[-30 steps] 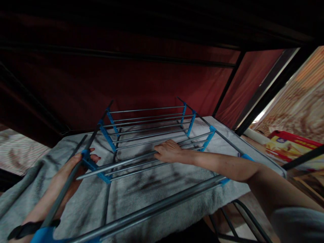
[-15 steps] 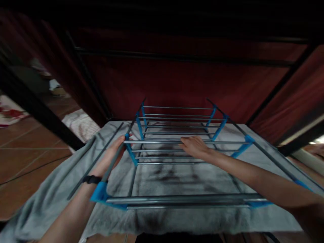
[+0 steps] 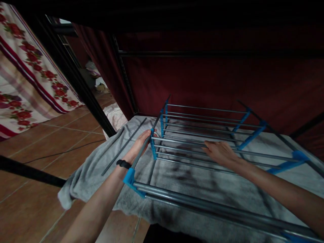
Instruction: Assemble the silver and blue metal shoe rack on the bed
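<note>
A shoe rack of grey metal tubes (image 3: 202, 200) and blue plastic connectors lies on a grey blanket (image 3: 192, 184), its tiers running away from me. My left hand (image 3: 142, 142), with a black band at the wrist, is closed around the left side tube, right by a blue connector (image 3: 153, 148). My right hand (image 3: 219, 152) is closed over a crossbar near the rack's middle; its fingertips are partly hidden. Left of the rack, one loose grey tube (image 3: 123, 148) lies on the blanket.
Black bed-frame posts (image 3: 83, 84) rise at the left, and a dark beam spans the top. Dark red curtains (image 3: 202, 77) hang behind. A floral cloth (image 3: 32, 74) hangs far left. A thin cable (image 3: 65, 152) crosses the tiled floor (image 3: 37, 175).
My view has turned left, so the rack and both hands appear farther right and the floral cloth shows more. Both hands keep about the same places on the rack.
</note>
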`<state>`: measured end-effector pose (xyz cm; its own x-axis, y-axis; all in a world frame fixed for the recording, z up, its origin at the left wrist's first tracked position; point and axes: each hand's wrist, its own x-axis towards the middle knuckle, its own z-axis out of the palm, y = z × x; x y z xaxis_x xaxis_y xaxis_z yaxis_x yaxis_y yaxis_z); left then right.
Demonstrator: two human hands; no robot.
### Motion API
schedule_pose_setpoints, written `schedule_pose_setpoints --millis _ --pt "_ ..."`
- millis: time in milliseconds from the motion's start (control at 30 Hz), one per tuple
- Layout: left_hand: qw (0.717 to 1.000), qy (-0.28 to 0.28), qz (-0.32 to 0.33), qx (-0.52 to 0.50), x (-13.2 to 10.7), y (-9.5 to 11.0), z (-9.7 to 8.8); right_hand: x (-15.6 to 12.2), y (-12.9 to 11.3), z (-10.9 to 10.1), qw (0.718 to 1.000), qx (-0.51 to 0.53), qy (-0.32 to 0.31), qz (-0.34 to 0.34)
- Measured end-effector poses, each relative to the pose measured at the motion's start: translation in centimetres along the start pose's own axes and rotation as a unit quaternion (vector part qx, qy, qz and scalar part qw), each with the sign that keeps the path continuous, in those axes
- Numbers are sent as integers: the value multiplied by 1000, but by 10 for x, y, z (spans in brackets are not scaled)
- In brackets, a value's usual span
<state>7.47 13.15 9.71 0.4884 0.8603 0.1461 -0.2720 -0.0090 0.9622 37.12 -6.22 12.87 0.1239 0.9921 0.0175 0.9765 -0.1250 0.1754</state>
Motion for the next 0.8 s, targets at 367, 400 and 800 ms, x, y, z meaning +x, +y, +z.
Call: schedule_pose_setpoints --millis 367,400,800 --pt "1000 11 -8 -10 -1 1 2 1 -2 -2 1000 -20 7 0" --pt "1000 13 -7 -9 -1 1 3 1 -3 -2 1000 -21 7 0" --pt "1000 13 0 7 -3 2 3 -1 -6 2 999 -46 18 -12"
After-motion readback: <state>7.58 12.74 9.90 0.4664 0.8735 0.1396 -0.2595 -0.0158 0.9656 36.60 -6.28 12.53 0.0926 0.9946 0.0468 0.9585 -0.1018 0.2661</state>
